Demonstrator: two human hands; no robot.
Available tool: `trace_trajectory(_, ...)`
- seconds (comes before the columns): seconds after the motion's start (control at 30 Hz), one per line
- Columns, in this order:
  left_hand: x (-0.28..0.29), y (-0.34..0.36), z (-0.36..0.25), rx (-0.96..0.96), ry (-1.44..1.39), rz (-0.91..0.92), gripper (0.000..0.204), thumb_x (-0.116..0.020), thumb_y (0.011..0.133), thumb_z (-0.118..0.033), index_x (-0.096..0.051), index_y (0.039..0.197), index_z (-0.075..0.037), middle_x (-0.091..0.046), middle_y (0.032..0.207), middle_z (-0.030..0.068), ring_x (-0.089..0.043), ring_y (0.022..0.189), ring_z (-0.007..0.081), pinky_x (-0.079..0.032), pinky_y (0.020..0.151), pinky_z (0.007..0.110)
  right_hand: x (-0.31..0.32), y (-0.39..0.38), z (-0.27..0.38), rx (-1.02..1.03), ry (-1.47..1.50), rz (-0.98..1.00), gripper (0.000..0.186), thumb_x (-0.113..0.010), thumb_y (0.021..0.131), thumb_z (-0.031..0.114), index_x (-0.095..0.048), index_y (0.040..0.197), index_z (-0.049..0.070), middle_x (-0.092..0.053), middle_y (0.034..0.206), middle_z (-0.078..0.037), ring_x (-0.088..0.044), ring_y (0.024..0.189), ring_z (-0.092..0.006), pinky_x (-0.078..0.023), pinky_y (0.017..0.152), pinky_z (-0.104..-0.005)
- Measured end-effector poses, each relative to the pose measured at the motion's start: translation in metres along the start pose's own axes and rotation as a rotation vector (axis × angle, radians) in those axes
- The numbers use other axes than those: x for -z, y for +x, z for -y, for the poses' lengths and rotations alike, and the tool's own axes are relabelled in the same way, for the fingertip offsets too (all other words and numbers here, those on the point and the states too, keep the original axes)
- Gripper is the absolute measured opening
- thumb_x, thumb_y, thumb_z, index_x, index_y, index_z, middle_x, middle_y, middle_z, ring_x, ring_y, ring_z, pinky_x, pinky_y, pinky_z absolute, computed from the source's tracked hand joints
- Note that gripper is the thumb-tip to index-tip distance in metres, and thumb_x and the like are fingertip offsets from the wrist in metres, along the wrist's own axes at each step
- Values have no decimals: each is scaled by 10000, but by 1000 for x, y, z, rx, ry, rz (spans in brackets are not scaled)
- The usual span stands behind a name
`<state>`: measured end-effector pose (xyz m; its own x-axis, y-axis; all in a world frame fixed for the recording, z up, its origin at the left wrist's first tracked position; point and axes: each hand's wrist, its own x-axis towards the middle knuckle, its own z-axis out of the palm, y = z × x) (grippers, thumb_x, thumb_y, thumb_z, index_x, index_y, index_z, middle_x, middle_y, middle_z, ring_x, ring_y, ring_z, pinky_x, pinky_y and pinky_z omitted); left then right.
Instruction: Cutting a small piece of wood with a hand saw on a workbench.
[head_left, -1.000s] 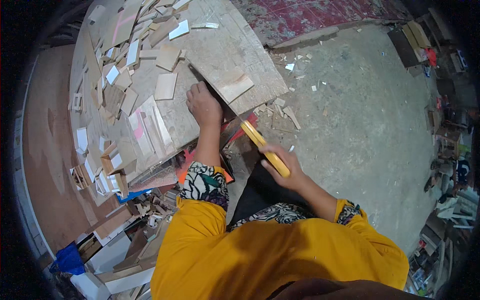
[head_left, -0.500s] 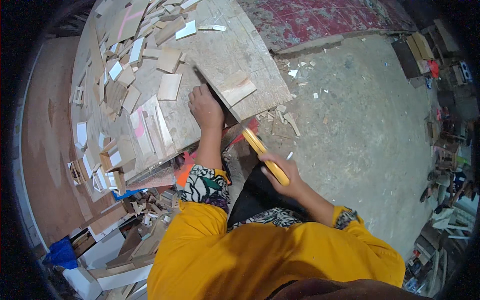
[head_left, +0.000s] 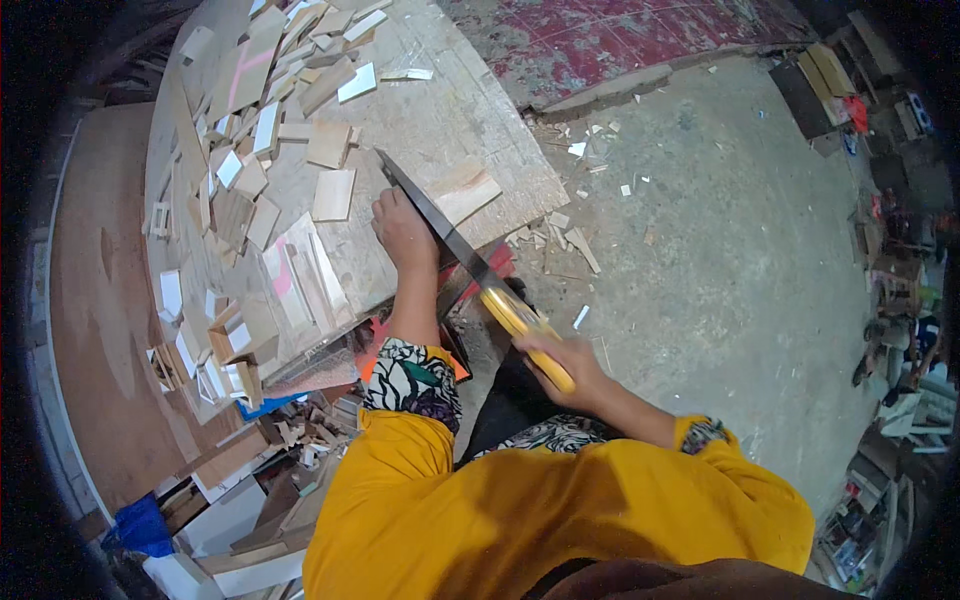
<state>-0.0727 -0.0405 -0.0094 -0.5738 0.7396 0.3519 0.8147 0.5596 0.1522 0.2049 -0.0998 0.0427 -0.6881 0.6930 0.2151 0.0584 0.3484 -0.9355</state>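
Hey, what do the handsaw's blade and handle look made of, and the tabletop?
Blade: probably steel, thin and grey with a dull sheen.
Handle: likely plastic, smooth bright yellow, though painted wood is possible.
Tabletop: seemingly bare wood, pale and scuffed.

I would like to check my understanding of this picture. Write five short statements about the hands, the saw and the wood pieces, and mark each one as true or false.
1. The right hand grips a saw. True.
2. The saw's handle is blue. False: the handle is yellow.
3. The left hand is to the left of the blade. True.
4. Most wood pieces on the worktable lie to the right of the saw. False: most of the wood pieces on the worktable lie to its left.
5. The yellow sleeves have patterned cuffs. True.
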Motion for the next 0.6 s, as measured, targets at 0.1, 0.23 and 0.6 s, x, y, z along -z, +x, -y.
trace_trajectory(0.1,3,0,-5,4,8,27,202,-453,822,-97,-557,983,-34,-535,1002,113,-493,973,282,-409,826,395,11,-15,8,-143,35,48,345,-598,763,-13,-576,1078,127,-637,1004,-161,-642,899,-310,-501,776,-314)
trace_trajectory(0.23,6,3,-7,72,-20,55,184,-446,826,-97,-560,956,-37,-531,1032,113,-493,973,291,-409,828,403,-10,73,3,-50,129,-36,367,-596,775,41,-532,1123,137,-630,993,-159,-619,832,-365,-512,676,-369)
trace_trajectory(0.6,4,-1,-12,-5,-10,26,175,-438,828,-107,-547,949,-44,-524,977,113,-491,961,289,-414,803,400,-1,39,1,-88,44,-29,314,-591,792,23,-555,1095,96,-628,976,-141,-634,880,-304,-485,721,-346)
